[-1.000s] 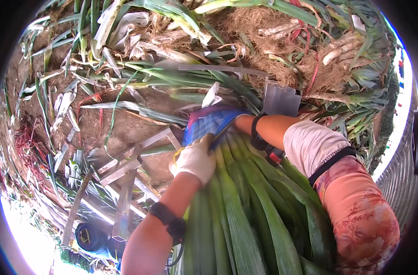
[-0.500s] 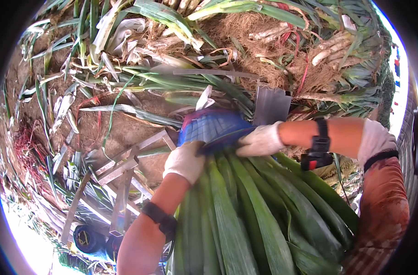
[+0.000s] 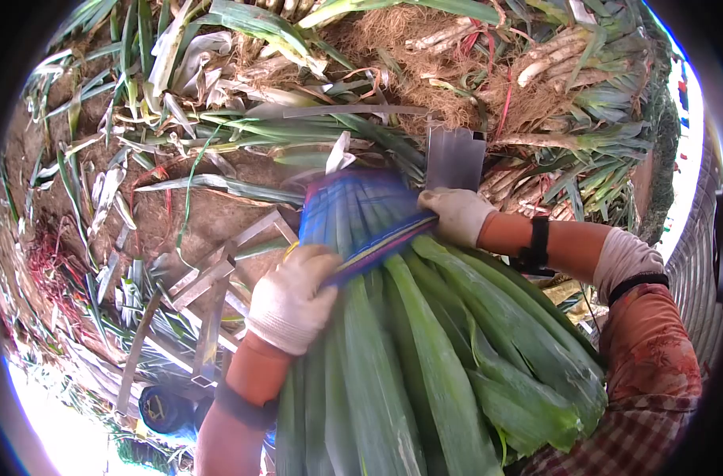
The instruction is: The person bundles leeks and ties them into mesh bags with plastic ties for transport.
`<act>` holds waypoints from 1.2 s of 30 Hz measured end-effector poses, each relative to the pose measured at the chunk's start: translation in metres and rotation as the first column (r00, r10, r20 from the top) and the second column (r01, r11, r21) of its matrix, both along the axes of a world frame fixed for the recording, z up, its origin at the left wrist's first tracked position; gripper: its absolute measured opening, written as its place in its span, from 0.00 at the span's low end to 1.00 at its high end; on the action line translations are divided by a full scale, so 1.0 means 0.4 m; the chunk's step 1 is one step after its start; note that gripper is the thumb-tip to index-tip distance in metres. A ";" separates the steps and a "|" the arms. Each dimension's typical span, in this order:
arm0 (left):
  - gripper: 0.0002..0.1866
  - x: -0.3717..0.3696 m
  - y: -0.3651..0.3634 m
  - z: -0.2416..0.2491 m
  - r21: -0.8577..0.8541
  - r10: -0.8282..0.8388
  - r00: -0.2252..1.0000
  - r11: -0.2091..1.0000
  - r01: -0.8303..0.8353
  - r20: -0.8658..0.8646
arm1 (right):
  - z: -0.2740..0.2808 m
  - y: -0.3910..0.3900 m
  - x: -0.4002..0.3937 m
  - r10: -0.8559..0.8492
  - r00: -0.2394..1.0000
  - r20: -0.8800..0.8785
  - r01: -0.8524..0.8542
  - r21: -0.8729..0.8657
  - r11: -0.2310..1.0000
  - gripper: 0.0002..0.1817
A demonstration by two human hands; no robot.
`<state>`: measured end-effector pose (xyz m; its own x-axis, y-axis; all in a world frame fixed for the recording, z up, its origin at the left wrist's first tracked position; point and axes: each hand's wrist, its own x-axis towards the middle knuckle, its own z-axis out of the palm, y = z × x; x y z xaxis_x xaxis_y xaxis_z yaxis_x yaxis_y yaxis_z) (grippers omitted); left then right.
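The blue sleeve wraps the far end of the green leaves. The right hand pinches its rim; the left hand half-curls opposite, too blurred to tell its grip. Pulling evenly, I'd judge, spares the leaves.

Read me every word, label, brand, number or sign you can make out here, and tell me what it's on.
No readable text anywhere.
Blue wrap around the leaves: no lettering I can make out.
Dark round object at lower left: a pale yellowish marking, too small and blurred to tell whether it is lettering.
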<state>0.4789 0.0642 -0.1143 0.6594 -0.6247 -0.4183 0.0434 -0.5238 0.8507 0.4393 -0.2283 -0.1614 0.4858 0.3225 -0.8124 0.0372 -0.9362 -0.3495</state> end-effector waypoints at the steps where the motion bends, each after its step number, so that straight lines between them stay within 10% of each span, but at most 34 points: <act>1: 0.13 0.002 0.001 0.019 0.006 -0.002 1.000 1.000 0.002 -0.003 | 0.026 0.010 0.002 -0.009 0.996 0.094 0.005 0.037 0.999 0.13; 6: 0.14 0.010 0.009 0.041 0.598 -0.192 0.981 0.789 0.141 0.022 | 0.223 -0.031 0.003 -0.003 0.999 0.035 0.003 0.011 1.000 0.12; 12: 0.13 -0.080 0.131 -0.017 0.728 0.026 0.989 0.680 0.087 -0.143 | 0.287 -0.021 -0.038 -0.225 0.968 0.108 0.225 0.007 0.974 0.11; 21: 0.10 -0.147 0.149 0.142 0.598 -0.007 0.995 0.799 0.063 -0.097 | 0.262 -0.066 -0.088 -0.339 0.924 0.176 0.362 -0.116 0.925 0.15; 35: 0.10 -0.276 0.217 0.113 0.331 0.452 0.727 0.889 -0.317 -0.517 | 0.177 -0.155 -0.283 -0.603 0.798 -0.002 0.584 -0.244 0.774 0.17; 36: 0.11 -0.279 0.221 0.118 0.325 0.462 0.712 0.885 -0.333 -0.529 | 0.120 -0.199 -0.371 -0.775 0.621 -0.118 0.721 -0.303 0.624 0.19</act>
